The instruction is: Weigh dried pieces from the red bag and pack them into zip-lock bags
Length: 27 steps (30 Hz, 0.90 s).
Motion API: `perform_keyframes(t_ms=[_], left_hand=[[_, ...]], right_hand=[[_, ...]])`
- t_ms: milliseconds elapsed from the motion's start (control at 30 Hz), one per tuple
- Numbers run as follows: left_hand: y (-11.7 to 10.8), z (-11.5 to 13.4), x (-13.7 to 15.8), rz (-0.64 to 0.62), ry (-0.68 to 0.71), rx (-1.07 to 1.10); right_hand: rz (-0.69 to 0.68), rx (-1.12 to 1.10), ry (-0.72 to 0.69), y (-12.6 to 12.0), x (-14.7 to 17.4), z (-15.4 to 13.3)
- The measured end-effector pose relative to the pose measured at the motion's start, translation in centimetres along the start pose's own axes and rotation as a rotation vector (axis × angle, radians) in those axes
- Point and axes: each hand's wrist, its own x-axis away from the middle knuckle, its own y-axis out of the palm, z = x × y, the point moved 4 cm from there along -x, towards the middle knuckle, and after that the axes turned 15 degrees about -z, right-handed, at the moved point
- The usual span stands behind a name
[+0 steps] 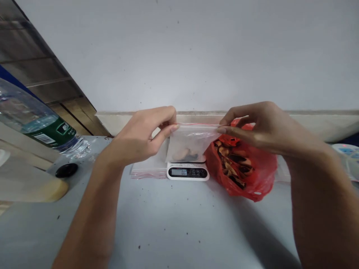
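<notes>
A small clear zip-lock bag [193,140] hangs stretched between my hands, with some dark and pale dried pieces at its bottom. My left hand [148,130] pinches its top left corner between thumb and fingers. At the top right corner, my right hand [258,125] pinches the red-lined edge. Just behind the bag stands a white digital scale [187,177], its display reading about 0.0; the bag hides most of its platform. Under my right hand, an open red plastic bag [263,175] holds dark brown and tan dried slices [232,160].
A stack of flat zip-lock bags [148,170] lies left of the scale. Further left are a large water bottle [47,123] with a green label, a black cap [66,170] and a translucent container [30,183]. A pale wall [196,56] rises behind the grey tabletop [168,224], which has dark crumbs.
</notes>
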Motion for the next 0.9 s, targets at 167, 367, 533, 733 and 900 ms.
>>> perform_keyframes(t_ms=[167, 367, 533, 733, 900], left_hand=[[0.0, 0.2, -0.2, -0.004, 0.002, -0.037], [-0.8, 2.3, -0.7, 0.15, 0.051, -0.172], [-0.5, 7.4, -3.2, 0.22, 0.165, -0.176], [1.2, 11.6, -5.7, 0.362, 0.343, -0.142], [5.9, 11.2, -7.6, -0.007, 0.403, -0.062]], right_hand=[[0.074, 0.1, 0.011, -0.6, 0.3, 0.1], [0.008, 0.058, -0.051, -1.5, 1.0, -1.2], [-0.295, 0.007, -0.138, -1.1, 2.4, -2.6], [0.05, -0.067, 0.032, -4.3, 8.2, 1.4], [0.57, 0.22, 0.191, -5.7, 14.5, 8.1]])
